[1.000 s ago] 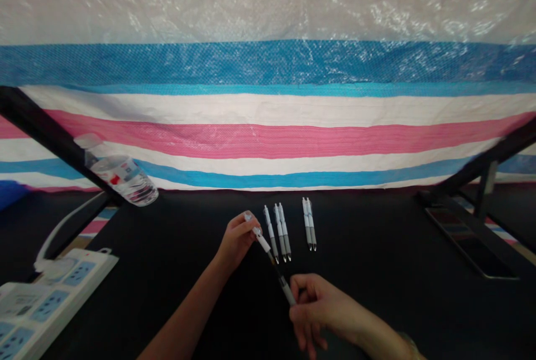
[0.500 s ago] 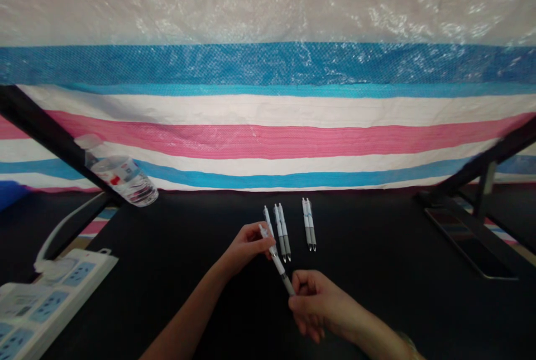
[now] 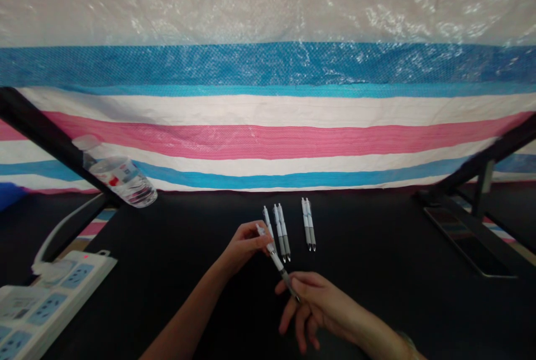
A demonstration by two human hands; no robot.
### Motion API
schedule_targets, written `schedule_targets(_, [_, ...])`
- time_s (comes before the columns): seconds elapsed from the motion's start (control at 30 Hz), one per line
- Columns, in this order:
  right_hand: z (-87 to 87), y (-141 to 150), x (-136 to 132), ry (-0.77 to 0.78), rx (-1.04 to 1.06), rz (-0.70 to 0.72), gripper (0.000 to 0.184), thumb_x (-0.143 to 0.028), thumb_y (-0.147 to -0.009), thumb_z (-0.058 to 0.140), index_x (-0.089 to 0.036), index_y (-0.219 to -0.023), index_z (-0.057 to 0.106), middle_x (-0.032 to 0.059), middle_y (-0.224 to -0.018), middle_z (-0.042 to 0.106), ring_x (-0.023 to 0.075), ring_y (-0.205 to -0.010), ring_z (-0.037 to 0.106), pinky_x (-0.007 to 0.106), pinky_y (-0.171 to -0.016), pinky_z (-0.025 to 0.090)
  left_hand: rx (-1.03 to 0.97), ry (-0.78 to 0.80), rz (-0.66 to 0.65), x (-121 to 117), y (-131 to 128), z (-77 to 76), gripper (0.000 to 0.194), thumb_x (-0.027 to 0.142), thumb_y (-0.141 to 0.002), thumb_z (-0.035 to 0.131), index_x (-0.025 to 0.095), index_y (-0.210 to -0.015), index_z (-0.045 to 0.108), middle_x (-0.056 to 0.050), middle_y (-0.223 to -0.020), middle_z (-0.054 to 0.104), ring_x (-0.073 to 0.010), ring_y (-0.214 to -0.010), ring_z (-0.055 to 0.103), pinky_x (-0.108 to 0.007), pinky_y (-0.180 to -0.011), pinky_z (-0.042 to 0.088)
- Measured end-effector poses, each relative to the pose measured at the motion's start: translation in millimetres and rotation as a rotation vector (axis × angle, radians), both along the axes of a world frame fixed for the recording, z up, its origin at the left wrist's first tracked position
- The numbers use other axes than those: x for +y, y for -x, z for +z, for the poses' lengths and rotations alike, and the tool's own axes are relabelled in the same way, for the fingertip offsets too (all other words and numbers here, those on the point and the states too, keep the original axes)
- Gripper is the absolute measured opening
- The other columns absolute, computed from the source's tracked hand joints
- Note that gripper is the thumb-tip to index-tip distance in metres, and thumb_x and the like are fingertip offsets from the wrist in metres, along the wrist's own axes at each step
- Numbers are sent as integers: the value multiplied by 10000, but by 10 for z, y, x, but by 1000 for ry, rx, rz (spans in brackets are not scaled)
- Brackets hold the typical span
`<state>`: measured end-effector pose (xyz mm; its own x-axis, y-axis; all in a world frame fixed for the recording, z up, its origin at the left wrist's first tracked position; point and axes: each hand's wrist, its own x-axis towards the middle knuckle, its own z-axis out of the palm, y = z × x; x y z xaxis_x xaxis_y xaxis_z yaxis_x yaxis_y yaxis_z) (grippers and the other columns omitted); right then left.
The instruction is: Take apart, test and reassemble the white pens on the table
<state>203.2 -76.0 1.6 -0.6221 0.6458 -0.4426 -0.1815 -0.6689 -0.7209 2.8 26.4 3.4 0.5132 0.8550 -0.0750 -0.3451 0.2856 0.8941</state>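
A white pen with a grey grip [image 3: 276, 261] slants between my two hands above the black table [image 3: 201, 304]. My left hand [image 3: 250, 241] pinches its upper, clip end. At the grey lower end, my right hand [image 3: 307, 301] holds it between thumb and index finger, the other fingers spread below and the metal tip showing. Beyond my left hand, one similar pen [image 3: 268, 217] lies partly hidden, beside a pair of pens [image 3: 282, 231]. Another pair of pens [image 3: 309, 225] rests a little to the right, tips toward me.
At left are a white power strip [image 3: 54, 298] with a plugged-in cable and a tilted clear water bottle [image 3: 125, 180] near a black bar [image 3: 50, 139]. A dark phone [image 3: 469, 243] lies at right. A striped plastic sheet [image 3: 268, 142] hangs behind the table.
My right hand's lower fingers have uncurled and spread, while its thumb and index finger have shifted on the grey grip, exposing the tip. My left hand has barely moved.
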Motion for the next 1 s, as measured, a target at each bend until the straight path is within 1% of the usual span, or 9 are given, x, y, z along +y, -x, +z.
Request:
schedule_targets(0.1, [-29,5,-2,-10,-51,-26,544,-577,-738,786,-212,-917,424,49,-687,736,137,-424,651,131,-350,350,-4,-1,20,1,4,4,320,384,-663,898,132,-674,701,-30,-625,676,-122,-535,567,-244,-561,461])
schedule_targets(0.17, [-61,5,-3,-13,-48,-44,543,-610,-743,763,-214,-881,419,25,-624,707,133,-410,637,132,-347,349,-5,-2,27,5,10,4,316,377,-662,899,129,-673,704,-26,-617,666,-121,-534,564,-246,-564,463])
schedule_targets(0.33, [-75,5,-6,-3,-6,-12,625,-730,-830,570,-118,-954,558,97,-697,721,136,-446,657,160,-357,409,-7,3,32,12,18,7,314,374,-652,897,123,-675,710,-31,-590,664,-127,-524,566,-248,-551,456])
schedule_targets(0.53, [-98,-2,-9,-25,-70,-11,499,-539,-745,779,-201,-909,450,3,-690,690,132,-444,650,156,-381,412,-17,14,59,14,18,21,309,355,-636,902,132,-636,688,-29,-586,668,-124,-516,559,-241,-540,434])
schedule_targets(0.63, [-90,0,-13,-22,-43,0,521,-659,-812,655,-160,-871,517,37,-653,673,138,-455,643,173,-385,413,-18,19,70,21,24,14,300,347,-629,902,129,-646,697,-34,-590,674,-122,-504,551,-246,-535,429])
schedule_targets(0.73, [-59,6,-14,-8,-8,-6,603,-707,-825,599,-119,-950,566,94,-759,699,159,-498,665,198,-388,441,-19,23,74,25,28,4,294,336,-621,904,127,-643,697,-31,-576,669,-124,-500,553,-245,-530,427])
schedule_targets(0.8, [-56,9,-12,-13,-25,-35,558,-646,-788,690,-150,-986,526,79,-826,701,161,-506,672,207,-392,463,-21,23,75,24,29,3,291,330,-622,903,130,-636,692,-28,-572,666,-126,-504,558,-245,-530,427])
schedule_targets(0.9, [-83,8,-6,-34,-71,-65,512,-563,-736,781,-181,-887,476,26,-751,673,141,-466,644,196,-381,463,-23,23,77,23,30,7,289,321,-628,902,131,-625,684,-27,-577,667,-122,-506,557,-240,-532,422])
schedule_targets(1.0, [-96,10,-2,-29,-46,-56,543,-664,-781,688,-149,-842,528,31,-667,647,134,-458,632,190,-371,461,-25,23,80,26,32,4,287,326,-637,898,131,-633,688,-28,-582,673,-120,-510,560,-234,-531,417])
